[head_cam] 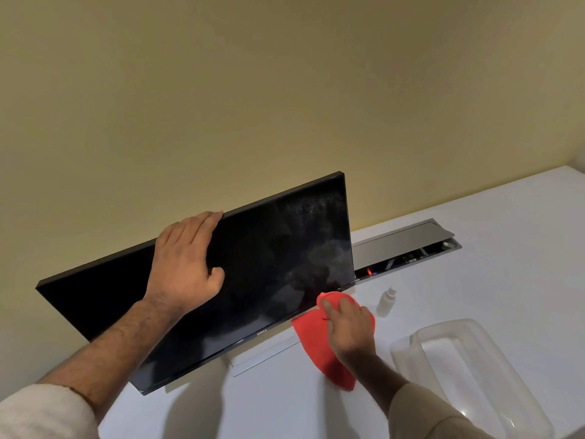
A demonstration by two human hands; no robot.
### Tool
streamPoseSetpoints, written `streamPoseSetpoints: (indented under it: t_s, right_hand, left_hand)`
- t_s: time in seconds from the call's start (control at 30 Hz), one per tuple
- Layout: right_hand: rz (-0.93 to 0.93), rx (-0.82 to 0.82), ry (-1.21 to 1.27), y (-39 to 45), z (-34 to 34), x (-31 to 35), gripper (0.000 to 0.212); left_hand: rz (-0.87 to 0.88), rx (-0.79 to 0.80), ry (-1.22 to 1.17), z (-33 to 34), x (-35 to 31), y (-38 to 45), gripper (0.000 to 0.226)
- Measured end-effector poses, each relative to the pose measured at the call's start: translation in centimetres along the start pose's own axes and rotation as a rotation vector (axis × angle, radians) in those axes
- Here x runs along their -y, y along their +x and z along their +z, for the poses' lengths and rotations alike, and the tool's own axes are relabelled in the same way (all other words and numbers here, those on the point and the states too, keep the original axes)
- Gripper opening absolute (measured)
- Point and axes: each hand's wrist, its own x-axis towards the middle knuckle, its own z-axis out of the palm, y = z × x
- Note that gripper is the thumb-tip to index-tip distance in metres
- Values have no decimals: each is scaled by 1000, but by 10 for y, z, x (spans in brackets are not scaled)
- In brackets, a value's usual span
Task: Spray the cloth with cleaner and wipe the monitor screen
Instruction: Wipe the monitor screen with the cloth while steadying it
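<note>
A black monitor (272,264) stands on the white desk, its dark screen smeared toward the upper right. My left hand (186,264) grips the monitor's top edge, fingers over the back and thumb on the screen. My right hand (349,331) holds a red cloth (319,350) at the screen's lower right corner. The cloth hangs down below the hand. A small white spray bottle (386,301) stands upright on the desk just right of the cloth.
A clear plastic tub (474,375) sits on the white desk (506,248) at the lower right. An open cable tray (408,245) runs along the desk behind the monitor. The monitor's silver stand base (262,354) lies under the screen. A yellow wall rises behind.
</note>
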Motion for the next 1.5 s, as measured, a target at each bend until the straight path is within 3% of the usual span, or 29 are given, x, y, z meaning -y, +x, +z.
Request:
streamPoseSetpoints:
  t_s: [0.23, 0.4, 0.5, 0.6, 0.87, 0.97, 1.2, 1.3, 1.43, 1.5]
  right_hand:
    - [396, 137, 44, 20, -11, -31, 48]
    - [401, 74, 97, 11, -9, -17, 49]
    - [276, 12, 138, 4, 0, -6, 46]
    - [258, 107, 94, 14, -5, -11, 45]
    - [427, 283, -15, 39, -20, -17, 48]
    - [455, 271, 10, 36, -16, -17, 52]
    - [321, 267, -21, 29, -11, -16, 52]
    - [375, 299, -23, 38, -17, -23, 50]
    - [456, 377, -16, 34, -10, -16, 72]
    - [455, 407, -70, 25, -4, -13, 70]
  left_hand:
    - [-1, -3, 7, 2, 1, 1, 90]
    - [-8, -7, 8, 4, 2, 2, 90]
    - [-5, -18, 16, 4, 1, 2, 89]
    - [0, -26, 25, 4, 1, 3, 88]
    - [-12, -19, 15, 3, 0, 3, 87]
    - [-17, -10, 16, 3, 0, 2, 88]
    - [-18, -2, 20, 4, 1, 3, 88]
    - [-26, -2, 17, 3, 1, 3, 88]
    - [-34, 6, 15, 3, 0, 3, 88]
    - [-33, 8, 18, 3, 0, 3, 88]
